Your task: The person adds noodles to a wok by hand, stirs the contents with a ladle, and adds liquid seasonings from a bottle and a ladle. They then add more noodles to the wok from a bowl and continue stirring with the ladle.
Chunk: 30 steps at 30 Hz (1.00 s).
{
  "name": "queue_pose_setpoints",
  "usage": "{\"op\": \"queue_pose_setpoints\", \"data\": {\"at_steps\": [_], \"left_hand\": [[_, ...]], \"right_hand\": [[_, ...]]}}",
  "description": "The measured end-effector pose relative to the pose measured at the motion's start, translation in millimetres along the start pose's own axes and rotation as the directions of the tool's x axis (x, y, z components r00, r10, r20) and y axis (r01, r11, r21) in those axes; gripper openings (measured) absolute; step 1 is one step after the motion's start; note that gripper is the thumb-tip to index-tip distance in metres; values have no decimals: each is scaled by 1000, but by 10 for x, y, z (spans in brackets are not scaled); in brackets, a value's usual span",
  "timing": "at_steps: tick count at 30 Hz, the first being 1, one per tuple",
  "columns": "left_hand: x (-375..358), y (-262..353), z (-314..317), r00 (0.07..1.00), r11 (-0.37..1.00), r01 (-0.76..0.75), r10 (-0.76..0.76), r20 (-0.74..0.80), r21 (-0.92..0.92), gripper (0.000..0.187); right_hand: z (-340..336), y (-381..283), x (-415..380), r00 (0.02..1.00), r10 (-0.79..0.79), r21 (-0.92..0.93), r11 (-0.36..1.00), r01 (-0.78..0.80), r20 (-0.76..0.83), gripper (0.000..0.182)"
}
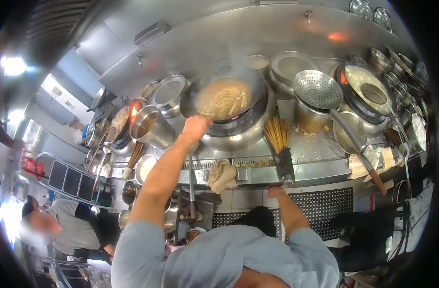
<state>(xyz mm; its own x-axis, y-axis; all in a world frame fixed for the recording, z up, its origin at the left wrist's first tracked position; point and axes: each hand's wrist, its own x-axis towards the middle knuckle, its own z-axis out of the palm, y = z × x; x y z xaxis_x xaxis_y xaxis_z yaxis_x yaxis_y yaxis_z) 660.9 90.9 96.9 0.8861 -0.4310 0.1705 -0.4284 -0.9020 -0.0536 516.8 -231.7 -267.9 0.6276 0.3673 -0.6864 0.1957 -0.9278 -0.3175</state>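
Observation:
Steam rises from a large dark wok (pixel 186 102) on the centre burner, with pale yellowish strips of food (pixel 226 102) in brown liquid inside it. My left hand (pixel 198 126) is closed on the wok's near left rim. Low at the counter's front edge, my right hand (pixel 276 192) shows only in part, and its fingers are hidden. Between my arms a folded cloth (pixel 222 176) hangs over the counter edge, and a ladle handle (pixel 191 182) lies to its left. The bamboo brush (pixel 278 139) stands right of the wok.
A perforated strainer (pixel 318 90) rests on a metal pot (pixel 310 115) at the right, its long handle reaching past the counter edge. Further right is another wok (pixel 366 81). A steel pot (pixel 152 126) stands at the left. Co-workers (pixel 75 225) (pixel 373 235) stand on both sides.

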Motion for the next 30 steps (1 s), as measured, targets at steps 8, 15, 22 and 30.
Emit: {"op": "queue_pose_setpoints", "data": {"at_steps": [8, 15, 22, 30], "left_hand": [[11, -99, 167, 996, 996, 6, -13, 87, 88, 14], [-4, 3, 6, 990, 996, 68, -74, 124, 50, 18], [5, -51, 64, 993, 997, 51, -56, 106, 51, 18], [20, -44, 57, 995, 998, 48, -51, 88, 30, 17]], "right_hand": [[-280, -154, -284, 991, 127, 107, 985, -132, 52, 47], [-136, -99, -149, 997, 79, 95, 992, -79, -3, 39], [-94, -64, -118, 997, 71, 139, 988, -67, -24, 37], [-56, -34, -57, 999, 32, 102, 994, -34, 19, 33]]}}
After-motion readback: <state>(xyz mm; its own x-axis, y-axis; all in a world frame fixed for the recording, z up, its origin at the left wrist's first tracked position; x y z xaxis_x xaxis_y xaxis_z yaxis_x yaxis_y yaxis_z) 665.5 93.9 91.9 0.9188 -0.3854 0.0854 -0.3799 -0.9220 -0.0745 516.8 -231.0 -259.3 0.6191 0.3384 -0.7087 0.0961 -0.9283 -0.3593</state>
